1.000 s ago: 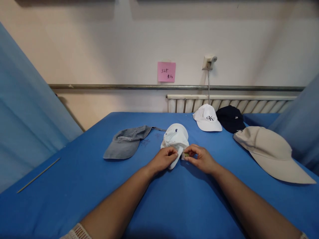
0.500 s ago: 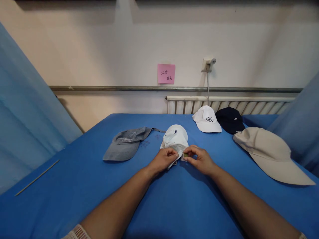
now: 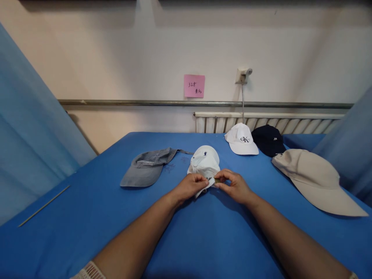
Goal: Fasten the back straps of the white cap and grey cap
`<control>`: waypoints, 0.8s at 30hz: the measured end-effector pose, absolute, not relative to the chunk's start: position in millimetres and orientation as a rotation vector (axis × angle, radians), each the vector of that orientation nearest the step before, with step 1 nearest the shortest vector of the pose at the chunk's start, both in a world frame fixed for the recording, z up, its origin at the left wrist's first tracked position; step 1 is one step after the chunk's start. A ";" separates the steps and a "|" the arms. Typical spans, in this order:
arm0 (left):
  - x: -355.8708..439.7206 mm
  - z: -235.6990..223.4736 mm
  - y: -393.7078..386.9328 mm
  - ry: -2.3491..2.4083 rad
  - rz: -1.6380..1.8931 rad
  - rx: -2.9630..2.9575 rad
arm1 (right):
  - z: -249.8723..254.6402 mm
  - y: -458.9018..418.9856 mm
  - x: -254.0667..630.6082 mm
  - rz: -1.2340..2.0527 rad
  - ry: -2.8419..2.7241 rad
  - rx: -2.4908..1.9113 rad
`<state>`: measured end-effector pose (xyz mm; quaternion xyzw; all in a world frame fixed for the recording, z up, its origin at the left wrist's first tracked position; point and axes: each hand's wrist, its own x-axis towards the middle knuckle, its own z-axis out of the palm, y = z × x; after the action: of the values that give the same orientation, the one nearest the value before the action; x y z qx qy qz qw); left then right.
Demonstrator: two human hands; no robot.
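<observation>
A white cap [image 3: 203,159] with a small dark emblem lies on the blue-covered table in front of me, its back strap toward me. My left hand [image 3: 190,186] pinches the free part of the white strap [image 3: 209,182] between thumb and fingers. On the other side my right hand [image 3: 233,186] is closed on a small brownish-gold buckle [image 3: 216,180] at the strap, mostly covered by the fingertips. A grey cap [image 3: 148,168] rests to the left, its loose strap reaching toward the white cap.
At the back right sit a white cap with black letters [image 3: 241,140] and a navy cap [image 3: 269,139]. A large beige cap [image 3: 315,180] lies at the right. A thin stick [image 3: 43,206] is near the left edge. Blue curtains [image 3: 31,128] hang at both sides.
More of the white strap now shows between my hands at the buckle. Both hands stay in nearly the same place, and the other caps have not moved.
</observation>
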<state>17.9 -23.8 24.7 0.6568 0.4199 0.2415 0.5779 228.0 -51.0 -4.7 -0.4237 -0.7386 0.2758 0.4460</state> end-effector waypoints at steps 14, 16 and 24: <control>16.7 25.8 -23.2 1.025 0.496 1.571 | -2.9 -52.6 228.9 0.753 -1.892 -1.016; 17.7 24.7 -23.3 1.049 0.520 1.574 | -1.2 -53.6 228.5 0.751 -1.905 -1.017; 20.2 25.5 -25.2 1.073 0.522 1.586 | 13.4 -62.8 230.2 0.570 -2.078 -1.007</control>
<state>20.2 -25.2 25.5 0.6692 0.4528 0.2203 0.5465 230.2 -62.8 13.4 -0.3929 -0.8110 0.2223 0.3723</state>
